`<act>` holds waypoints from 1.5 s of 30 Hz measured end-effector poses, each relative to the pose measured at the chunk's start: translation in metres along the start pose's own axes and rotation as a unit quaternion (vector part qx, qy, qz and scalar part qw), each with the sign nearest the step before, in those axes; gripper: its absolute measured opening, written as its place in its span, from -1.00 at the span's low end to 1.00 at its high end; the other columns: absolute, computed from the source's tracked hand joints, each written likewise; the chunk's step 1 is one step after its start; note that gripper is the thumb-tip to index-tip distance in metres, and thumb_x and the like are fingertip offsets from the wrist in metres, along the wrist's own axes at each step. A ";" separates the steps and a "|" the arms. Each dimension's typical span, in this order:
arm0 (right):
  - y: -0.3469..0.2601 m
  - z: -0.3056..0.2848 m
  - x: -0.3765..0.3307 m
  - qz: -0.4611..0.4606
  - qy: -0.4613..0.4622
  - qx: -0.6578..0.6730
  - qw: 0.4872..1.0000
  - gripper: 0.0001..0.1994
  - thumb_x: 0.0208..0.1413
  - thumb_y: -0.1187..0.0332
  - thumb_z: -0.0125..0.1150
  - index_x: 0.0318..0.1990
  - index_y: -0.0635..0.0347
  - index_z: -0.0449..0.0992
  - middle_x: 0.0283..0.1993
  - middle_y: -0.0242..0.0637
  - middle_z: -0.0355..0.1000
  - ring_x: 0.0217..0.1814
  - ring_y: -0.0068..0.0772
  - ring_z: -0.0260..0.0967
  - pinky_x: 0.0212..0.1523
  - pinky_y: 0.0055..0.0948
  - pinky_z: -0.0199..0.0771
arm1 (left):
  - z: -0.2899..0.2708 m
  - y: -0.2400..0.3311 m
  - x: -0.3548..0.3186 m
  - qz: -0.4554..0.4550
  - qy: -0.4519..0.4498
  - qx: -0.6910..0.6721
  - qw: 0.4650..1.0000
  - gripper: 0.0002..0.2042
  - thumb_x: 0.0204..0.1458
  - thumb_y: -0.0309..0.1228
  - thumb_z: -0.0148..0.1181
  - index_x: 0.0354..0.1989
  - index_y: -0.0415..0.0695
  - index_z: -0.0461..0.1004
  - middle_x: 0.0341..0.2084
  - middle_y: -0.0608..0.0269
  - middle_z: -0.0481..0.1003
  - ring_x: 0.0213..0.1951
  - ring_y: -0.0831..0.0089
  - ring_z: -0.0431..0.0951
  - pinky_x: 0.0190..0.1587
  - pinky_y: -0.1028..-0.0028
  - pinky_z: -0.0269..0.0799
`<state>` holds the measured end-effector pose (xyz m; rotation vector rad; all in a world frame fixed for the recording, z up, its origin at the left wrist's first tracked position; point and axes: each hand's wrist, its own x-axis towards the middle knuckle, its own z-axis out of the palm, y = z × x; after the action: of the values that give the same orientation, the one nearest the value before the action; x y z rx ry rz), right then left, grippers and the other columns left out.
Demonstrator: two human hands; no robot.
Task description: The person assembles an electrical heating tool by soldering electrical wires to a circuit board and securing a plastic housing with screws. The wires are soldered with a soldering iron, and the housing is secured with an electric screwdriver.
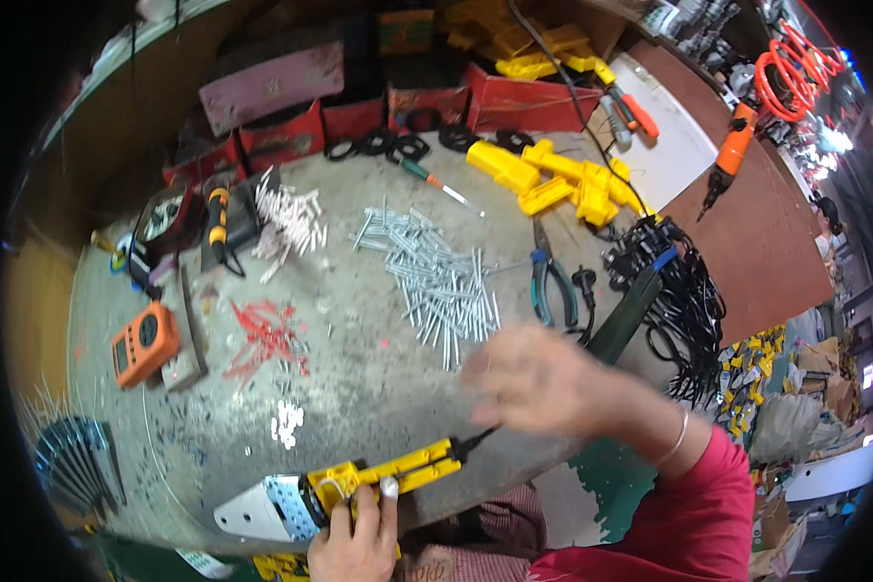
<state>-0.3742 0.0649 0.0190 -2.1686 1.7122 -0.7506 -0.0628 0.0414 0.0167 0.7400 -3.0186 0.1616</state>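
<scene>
One slim yellow plastic casing under the left hand

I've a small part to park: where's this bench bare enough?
Mostly bare: grey worktop between long silvery metal fasteners and the long yellow plastic casing. Also the flat brown board between the orange power screwdriver and tangled black cables. Crowded: around those cables and the block-shaped yellow plastic shells.

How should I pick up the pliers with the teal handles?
Probably by both teal handles, coming from the near side, where the right hand is. The pliers lie on the worktop with their pointed nose facing away and their handles spread toward the person. Mind the black plug just right of them.
</scene>
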 end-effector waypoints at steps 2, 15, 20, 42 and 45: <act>0.039 -0.050 0.060 0.211 -0.004 -0.051 0.976 -0.64 -0.03 0.21 0.26 -0.07 0.14 0.51 -0.02 -0.12 0.43 0.10 -0.06 0.31 0.07 -0.22 0.36 | -0.003 -0.002 -0.004 -0.017 -0.014 0.009 1.000 -0.38 -0.16 -0.32 0.13 0.20 -0.10 0.31 -0.02 0.22 0.35 -0.17 0.29 0.42 -0.50 0.54 0.50; 0.112 -0.168 0.076 0.191 0.334 -0.071 0.920 -0.52 -0.13 0.54 0.21 0.04 0.29 0.34 -0.17 -0.16 0.49 -0.09 -0.29 0.45 -0.03 -0.39 0.44 | -0.009 0.000 0.001 0.003 -0.001 -0.026 1.000 -0.41 -0.15 -0.33 0.14 0.17 -0.12 0.33 -0.03 0.20 0.36 -0.20 0.28 0.42 -0.48 0.53 0.53; 0.107 -0.095 0.005 0.297 0.103 -0.140 0.939 -0.61 -0.11 0.25 0.31 -0.12 0.21 0.44 -0.26 -0.11 0.48 -0.26 -0.23 0.46 -0.20 -0.33 0.46 | -0.007 -0.001 0.003 0.008 0.003 -0.033 0.999 -0.39 -0.16 -0.35 0.15 0.19 -0.16 0.31 -0.03 0.16 0.35 -0.23 0.28 0.41 -0.48 0.52 0.53; -0.094 0.066 -0.010 0.211 0.258 0.375 0.865 -0.68 0.04 0.31 0.10 -0.08 0.29 0.33 -0.15 -0.28 0.29 -0.14 -0.44 0.33 0.19 -0.13 0.29 | 0.011 0.000 -0.001 0.031 0.070 0.004 0.997 -0.62 -0.15 -0.37 0.10 -0.12 -0.29 0.52 -0.16 0.15 0.36 -0.30 0.42 0.38 -0.58 0.62 0.36; -0.104 0.069 -0.004 0.171 0.279 0.357 0.875 -0.70 0.05 0.49 0.15 -0.02 0.26 0.37 -0.17 -0.34 0.41 -0.14 -0.48 0.39 -0.04 -0.49 0.38 | 0.015 0.002 -0.003 0.011 0.063 0.000 0.998 -0.66 -0.15 -0.36 0.12 -0.20 -0.30 0.54 -0.17 0.14 0.36 -0.29 0.42 0.38 -0.59 0.63 0.35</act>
<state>-0.2517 0.0887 0.0144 -1.1689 1.5984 -1.6823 -0.0614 0.0431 0.0018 0.6711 -2.9088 0.2003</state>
